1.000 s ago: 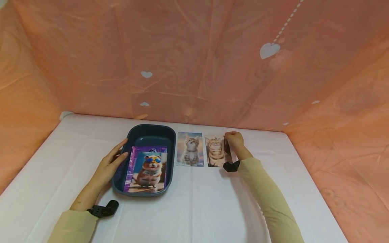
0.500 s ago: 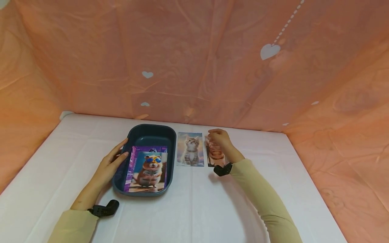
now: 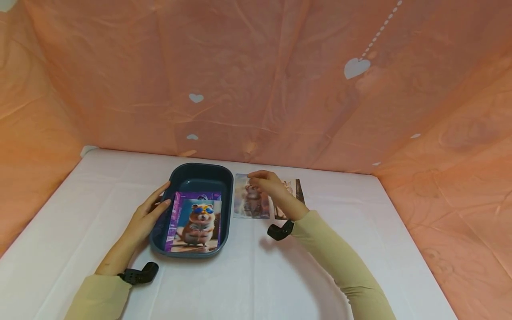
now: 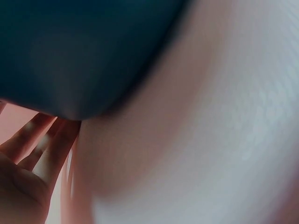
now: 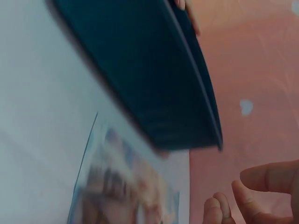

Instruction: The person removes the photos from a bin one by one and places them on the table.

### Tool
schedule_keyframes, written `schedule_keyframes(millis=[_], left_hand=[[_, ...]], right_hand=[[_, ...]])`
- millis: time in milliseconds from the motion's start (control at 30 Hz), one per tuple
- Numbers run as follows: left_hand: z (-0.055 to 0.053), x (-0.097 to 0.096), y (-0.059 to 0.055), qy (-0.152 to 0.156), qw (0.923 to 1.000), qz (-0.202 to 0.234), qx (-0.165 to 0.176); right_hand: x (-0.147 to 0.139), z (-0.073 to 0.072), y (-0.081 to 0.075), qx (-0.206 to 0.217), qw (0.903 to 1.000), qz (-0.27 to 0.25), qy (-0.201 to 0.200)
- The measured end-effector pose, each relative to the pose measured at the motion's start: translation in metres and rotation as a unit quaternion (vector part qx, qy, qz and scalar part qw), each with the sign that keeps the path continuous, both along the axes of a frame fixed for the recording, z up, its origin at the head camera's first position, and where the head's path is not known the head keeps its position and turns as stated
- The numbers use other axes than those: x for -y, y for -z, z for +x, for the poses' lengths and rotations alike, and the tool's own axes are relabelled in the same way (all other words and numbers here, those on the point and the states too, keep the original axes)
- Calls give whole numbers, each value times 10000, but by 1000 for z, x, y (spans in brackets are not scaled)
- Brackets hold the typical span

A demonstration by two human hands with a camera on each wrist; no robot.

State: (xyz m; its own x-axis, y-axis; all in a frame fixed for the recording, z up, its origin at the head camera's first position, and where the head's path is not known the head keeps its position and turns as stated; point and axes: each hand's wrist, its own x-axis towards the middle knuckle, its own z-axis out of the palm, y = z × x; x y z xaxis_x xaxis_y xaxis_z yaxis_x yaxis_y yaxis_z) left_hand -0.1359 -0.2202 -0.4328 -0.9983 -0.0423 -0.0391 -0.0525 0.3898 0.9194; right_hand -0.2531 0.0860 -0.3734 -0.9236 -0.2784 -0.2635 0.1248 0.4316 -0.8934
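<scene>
My left hand (image 3: 146,215) holds the left side of a dark blue-grey tray (image 3: 200,173), its thumb over the rim. In the left wrist view, the left fingers (image 4: 60,140) lie against the tray's outer wall. A hamster card (image 3: 198,226) with sunglasses lies in the tray over purple cards (image 3: 173,226). To the tray's right, a grey kitten card (image 3: 252,206) lies on the table. My right hand (image 3: 270,184) hovers over it; the right wrist view shows thumb and finger apart, nothing between them. A second kitten card (image 3: 300,193) is partly hidden behind this hand.
A white cloth (image 3: 224,289) covers the table. Orange sheeting with pale hearts (image 3: 357,68) stands behind it and at both sides. A black wrist camera (image 3: 280,230) sits on my right wrist, another camera (image 3: 146,273) on my left.
My right hand has left the right edge of the second kitten card and moved left, over the first. That card has stayed put. The left hand and tray remain in place.
</scene>
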Motion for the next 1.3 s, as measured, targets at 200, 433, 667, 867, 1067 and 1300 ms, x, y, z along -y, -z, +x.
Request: schedule_keyframes(millis=[200,433,667,867,1067,1300], left_hand=[[-1,0,-1,-13,10000,38,-5],[0,0,-1,-28,10000,8,-4],[0,-1,-1,-26,10000,19,-36],[0,-1,-2,-49,10000,16,-10],[-1,-1,-3,-37,10000,-1,-16],[0,-1,-3,4,10000,-22,-38]], right_hand=[[19,10,-4,-251,9987,-289,-330],[42,17,-9,-148,9972,-190,-710],[61,20,-10,-85,9944,-212,-1033],[78,25,-11,-126,9937,108,-1111],[90,26,-10,35,9911,285,-1299],[101,21,-2,337,9858,413,-1590]])
